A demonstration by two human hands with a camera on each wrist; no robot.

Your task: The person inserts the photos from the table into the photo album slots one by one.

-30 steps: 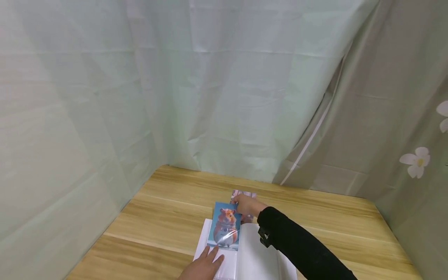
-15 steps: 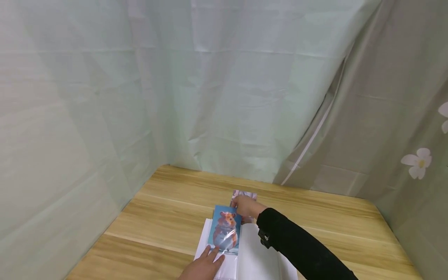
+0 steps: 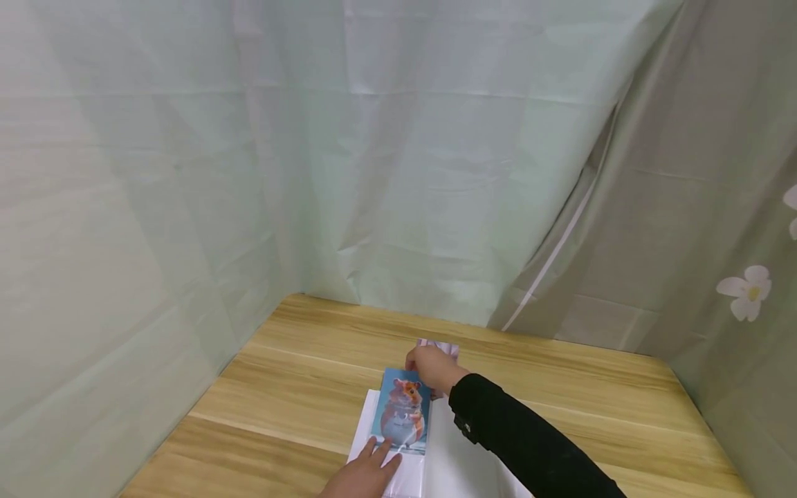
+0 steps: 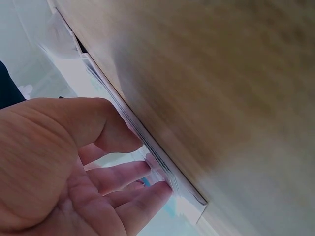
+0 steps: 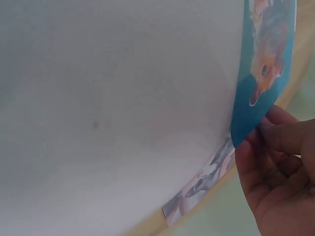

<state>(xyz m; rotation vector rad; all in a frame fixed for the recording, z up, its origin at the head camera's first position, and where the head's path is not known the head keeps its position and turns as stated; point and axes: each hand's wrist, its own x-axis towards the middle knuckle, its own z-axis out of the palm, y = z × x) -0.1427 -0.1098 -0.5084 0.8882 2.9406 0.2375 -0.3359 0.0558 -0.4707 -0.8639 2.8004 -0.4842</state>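
Note:
A photo album (image 3: 461, 449) lies open at the table's near side, with white pages. On its left page sits a blue picture card of a hamster (image 3: 401, 415); shiny clear film seems to cover its lower part. My right hand (image 3: 436, 366) pinches the card's top edge near its right corner, seen also in the right wrist view, where the hamster card (image 5: 268, 64) curves slightly. My left hand (image 3: 364, 474) rests with spread fingers on the page by the card's bottom edge. In the left wrist view, the left hand's fingertips (image 4: 160, 191) touch the album's edge.
Beyond the album lies a second picture card (image 3: 445, 349), pinkish grey, partly hidden by my right hand. The wooden table (image 3: 299, 387) runs back to pale curtains (image 3: 405, 173). My black right sleeve (image 3: 529, 436) crosses above the right page.
The hamster card has slid a little toward me, down the left page. My right hand has moved slightly with it, while the left hand stays in place.

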